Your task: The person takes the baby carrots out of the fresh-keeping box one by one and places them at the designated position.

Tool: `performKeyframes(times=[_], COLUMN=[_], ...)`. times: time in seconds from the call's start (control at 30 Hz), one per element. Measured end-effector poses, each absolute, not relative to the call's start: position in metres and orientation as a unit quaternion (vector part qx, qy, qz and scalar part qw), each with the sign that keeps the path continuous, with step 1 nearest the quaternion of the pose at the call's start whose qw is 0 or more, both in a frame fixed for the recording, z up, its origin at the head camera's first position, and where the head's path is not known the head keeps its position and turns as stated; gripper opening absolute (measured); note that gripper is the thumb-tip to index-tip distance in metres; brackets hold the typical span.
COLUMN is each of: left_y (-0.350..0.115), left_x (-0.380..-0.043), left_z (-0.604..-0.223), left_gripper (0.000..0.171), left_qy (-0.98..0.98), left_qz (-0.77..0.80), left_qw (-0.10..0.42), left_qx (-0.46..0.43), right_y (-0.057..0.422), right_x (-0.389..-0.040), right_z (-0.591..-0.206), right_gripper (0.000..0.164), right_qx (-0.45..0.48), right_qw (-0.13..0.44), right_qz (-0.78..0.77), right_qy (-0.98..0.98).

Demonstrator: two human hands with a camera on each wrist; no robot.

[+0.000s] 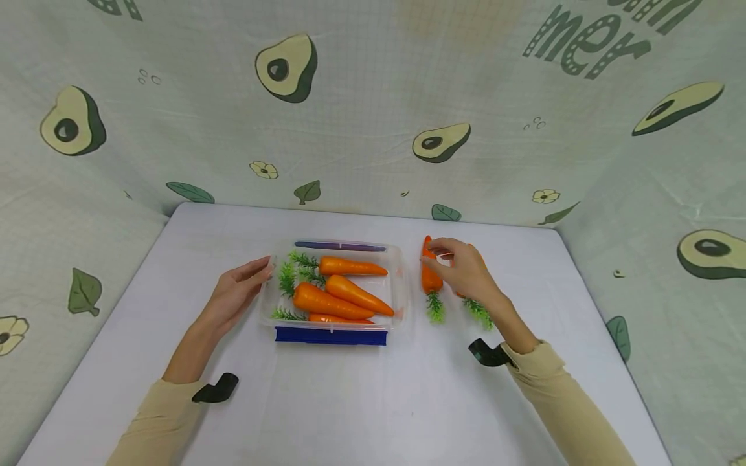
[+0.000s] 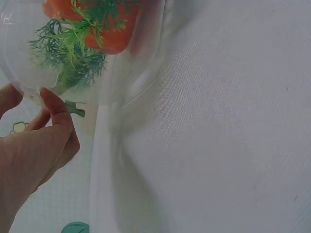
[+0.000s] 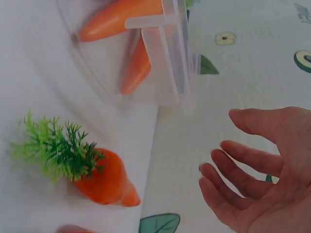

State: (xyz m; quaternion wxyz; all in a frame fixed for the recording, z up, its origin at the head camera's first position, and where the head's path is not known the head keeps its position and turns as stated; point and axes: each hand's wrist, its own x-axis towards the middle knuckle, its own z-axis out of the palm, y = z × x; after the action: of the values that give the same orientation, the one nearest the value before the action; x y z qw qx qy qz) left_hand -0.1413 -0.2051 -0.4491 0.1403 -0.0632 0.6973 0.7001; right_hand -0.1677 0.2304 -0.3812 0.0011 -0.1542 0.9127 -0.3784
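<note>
Two bare hands reach over the table (image 1: 373, 401). The left hand (image 1: 232, 294) is loosely open, its fingers a little bent and their tips touching the left end of the box (image 1: 331, 326); whether they pinch the rim, I cannot tell. The right hand (image 1: 463, 268) hangs half open, thumb apart from the spread, softly bent fingers, and has hold of nothing. It is above two loose carrots just right of the box.

Of these two, the nearer to the box is the left carrot (image 1: 431, 279), its orange tip pointing away from the person and its leafy top toward them. The right carrot (image 1: 479, 312) is mostly hidden under the hand, though its leaves show beside the wrist.

The box is clear, stands upright and has no lid on it. One blue flap (image 1: 331, 336) runs along its near side, another along the far side. Inside lie four carrots (image 1: 332, 302), leaves to the left and tips to the right; the middle two overlap in the head view, and the lowest is partly hidden by the near side.

Further out, beige sleeves (image 1: 157, 421) cover both forearms, each with a black piece (image 1: 217, 388) at the cuff. Around the white table hangs a pale cloth (image 1: 361, 129) printed with avocados, leaves, flowers and green lettering.
</note>
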Motion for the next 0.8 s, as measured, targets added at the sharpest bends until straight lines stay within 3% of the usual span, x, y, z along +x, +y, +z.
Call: performKeyframes(times=[0.8], left_y=[-0.205], left_x=[-0.142], left_z=[-0.450], left_gripper=[0.071], left_qy=[0.690], left_qz=[0.707], left_qw=[0.135], left_qx=[-0.072], right_y=[0.146], right_x=[-0.166], right_z=[-0.397], right_gripper=[0.043], right_qx=[-0.299], right_qw=[0.057], right_qz=[-0.380], right_qy=[0.874])
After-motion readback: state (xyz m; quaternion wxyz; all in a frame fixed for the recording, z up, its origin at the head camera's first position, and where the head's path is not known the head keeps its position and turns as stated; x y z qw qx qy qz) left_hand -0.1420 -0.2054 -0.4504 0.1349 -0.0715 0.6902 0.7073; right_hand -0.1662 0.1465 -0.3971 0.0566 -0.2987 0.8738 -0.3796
